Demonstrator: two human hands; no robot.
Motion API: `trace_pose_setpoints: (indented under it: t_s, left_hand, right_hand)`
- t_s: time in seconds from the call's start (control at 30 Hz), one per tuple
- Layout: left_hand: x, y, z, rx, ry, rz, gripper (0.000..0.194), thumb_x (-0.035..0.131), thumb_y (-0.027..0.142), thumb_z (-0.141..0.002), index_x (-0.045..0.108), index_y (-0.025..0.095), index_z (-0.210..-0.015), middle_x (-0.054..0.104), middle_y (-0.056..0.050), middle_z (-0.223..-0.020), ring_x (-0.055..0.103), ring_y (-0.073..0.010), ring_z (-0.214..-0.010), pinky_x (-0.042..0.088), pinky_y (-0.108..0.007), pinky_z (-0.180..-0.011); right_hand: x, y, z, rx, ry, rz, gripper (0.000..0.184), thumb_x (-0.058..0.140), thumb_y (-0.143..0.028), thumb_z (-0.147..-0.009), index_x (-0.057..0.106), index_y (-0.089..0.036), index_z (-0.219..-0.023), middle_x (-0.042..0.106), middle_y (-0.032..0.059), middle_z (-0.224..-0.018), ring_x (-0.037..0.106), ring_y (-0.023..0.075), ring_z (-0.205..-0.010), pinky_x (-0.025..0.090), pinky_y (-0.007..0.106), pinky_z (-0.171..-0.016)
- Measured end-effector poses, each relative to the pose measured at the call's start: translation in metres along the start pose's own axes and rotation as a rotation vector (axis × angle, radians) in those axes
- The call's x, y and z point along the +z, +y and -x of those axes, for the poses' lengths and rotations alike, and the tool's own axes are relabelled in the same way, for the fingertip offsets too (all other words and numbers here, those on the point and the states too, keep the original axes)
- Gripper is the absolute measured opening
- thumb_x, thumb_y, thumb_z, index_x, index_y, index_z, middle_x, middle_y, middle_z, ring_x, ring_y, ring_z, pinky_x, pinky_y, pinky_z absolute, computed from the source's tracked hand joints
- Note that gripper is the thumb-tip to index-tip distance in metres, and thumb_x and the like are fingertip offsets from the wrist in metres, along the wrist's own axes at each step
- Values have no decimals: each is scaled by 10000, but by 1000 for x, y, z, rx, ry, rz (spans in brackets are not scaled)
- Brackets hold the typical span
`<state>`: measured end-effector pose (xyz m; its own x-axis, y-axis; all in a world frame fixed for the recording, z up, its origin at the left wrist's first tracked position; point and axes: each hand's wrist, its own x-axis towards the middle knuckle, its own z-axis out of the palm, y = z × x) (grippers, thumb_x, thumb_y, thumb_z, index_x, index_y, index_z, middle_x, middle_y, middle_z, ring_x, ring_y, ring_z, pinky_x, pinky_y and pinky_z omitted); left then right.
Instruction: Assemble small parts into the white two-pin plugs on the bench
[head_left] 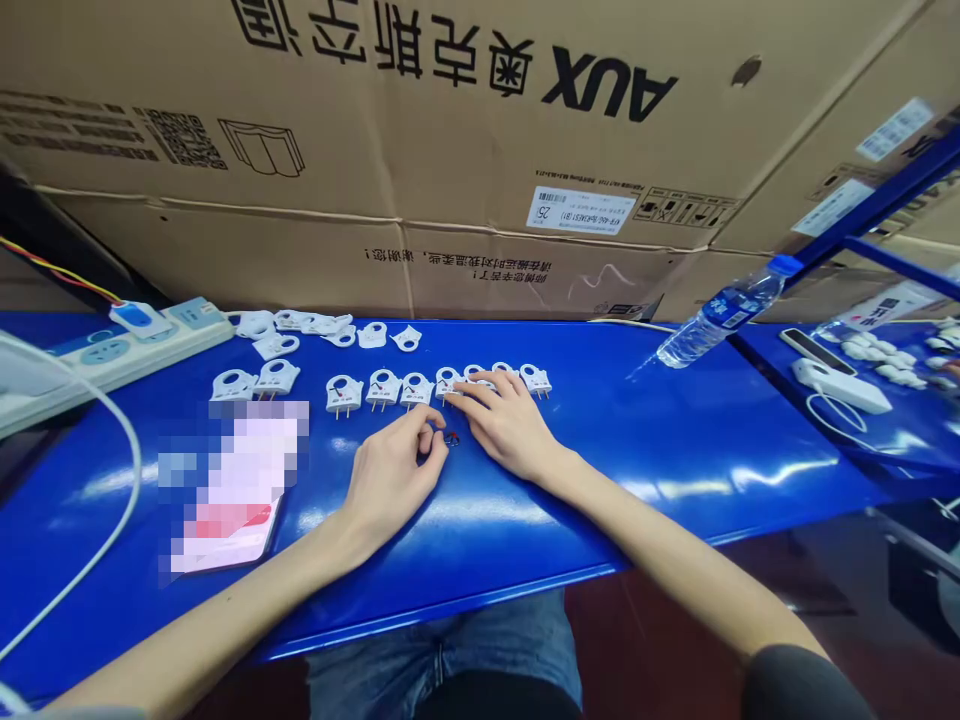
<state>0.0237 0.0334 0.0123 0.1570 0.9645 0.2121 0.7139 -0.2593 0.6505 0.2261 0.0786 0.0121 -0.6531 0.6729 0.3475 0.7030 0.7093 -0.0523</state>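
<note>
Left hand [394, 470] rests on the blue table [675, 450], fingers curled, thumb and forefinger pinched near a small dark part [451, 437]; whether it grips anything cannot be told. Right hand [506, 420] lies flat and open, fingertips touching a white plug [448, 382] in the far row.

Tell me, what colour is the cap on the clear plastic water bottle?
Blue, seen in the head view: the clear plastic water bottle has a blue cap.

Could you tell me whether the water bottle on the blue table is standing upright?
No, the water bottle lies tilted on its side on the blue table.
</note>
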Motion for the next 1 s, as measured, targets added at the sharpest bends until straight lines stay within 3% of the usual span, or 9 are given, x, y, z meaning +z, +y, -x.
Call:
trace_pose_setpoints:
  t_s: [0.23,0.4,0.5,0.6,0.83,1.0]
  left_hand:
    - [1,-2,0,-13,-7,16,122,502,336,-959,592,253,-966,520,51,-672,531,-147,-615,391,-289,-634]
    - [0,-1,-2,-30,5,35,148,505,348,-953,596,241,-999,521,55,-676,524,-140,-605,392,-288,-634]
    - [0,0,-3,-62,20,76,139,529,361,-938,598,247,-977,507,60,-654,523,-141,-596,392,-291,-631]
    - [0,1,-5,-88,42,114,142,544,375,-933,601,249,-965,485,68,-634,510,-138,-576,400,-292,-633]
    - [-6,8,-6,-185,103,281,245,552,418,-949,578,236,-1111,544,63,-670,548,-157,-619,439,-303,-647]
    - [-9,10,-7,-195,84,296,247,523,458,-972,600,235,-1043,562,42,-672,565,-164,-637,439,-301,-616]
  right_hand:
    - [-1,3,1,41,60,-92,187,563,-227,-1049,688,-191,-1184,752,81,-1183,589,276,-1217,433,475,-1105]
    - [5,2,2,77,98,-129,306,589,-198,-1011,641,-150,-1309,673,146,-1358,559,283,-1270,461,469,-1120]
    - [7,3,2,89,111,-121,232,592,-225,-1018,689,-188,-1225,627,147,-1430,531,293,-1324,459,505,-1133]
    - [6,3,2,87,132,-124,168,589,-231,-1025,721,-210,-1126,642,127,-1409,536,286,-1316,467,504,-1124]
    - [-4,-1,3,57,300,-164,166,598,-247,-1024,737,-231,-1114,685,94,-1340,564,248,-1259,490,436,-1079]
    - [-4,-1,4,14,364,-142,155,617,-248,-1014,750,-241,-1092,718,75,-1281,583,241,-1217,491,426,-1064]
